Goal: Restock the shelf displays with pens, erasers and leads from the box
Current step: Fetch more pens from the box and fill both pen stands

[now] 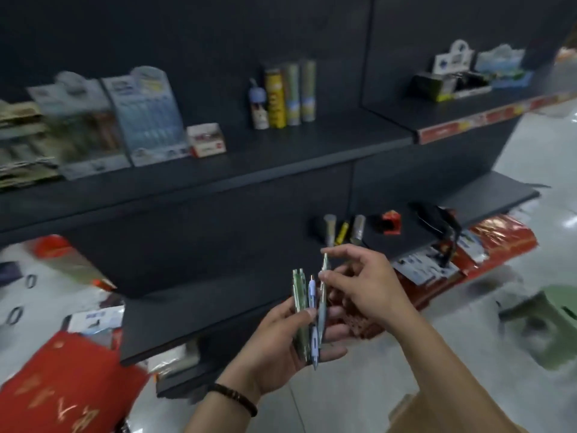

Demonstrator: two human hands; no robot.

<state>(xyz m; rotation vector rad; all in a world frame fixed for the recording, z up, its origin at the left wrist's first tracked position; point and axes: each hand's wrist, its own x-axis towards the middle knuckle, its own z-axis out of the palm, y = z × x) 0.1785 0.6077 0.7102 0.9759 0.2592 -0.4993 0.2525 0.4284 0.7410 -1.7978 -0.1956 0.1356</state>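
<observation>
Left hand (281, 335) grips the pens (300, 307) upright, and right hand (359, 282) pinches one pen (323, 295) near its top. I think the pen display (146, 120) sits up-left of both hands, bit blurry though.

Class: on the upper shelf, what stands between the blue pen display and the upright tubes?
Head view: a small red-and-white box beside the display, then bare shelf to the tubes.
</observation>
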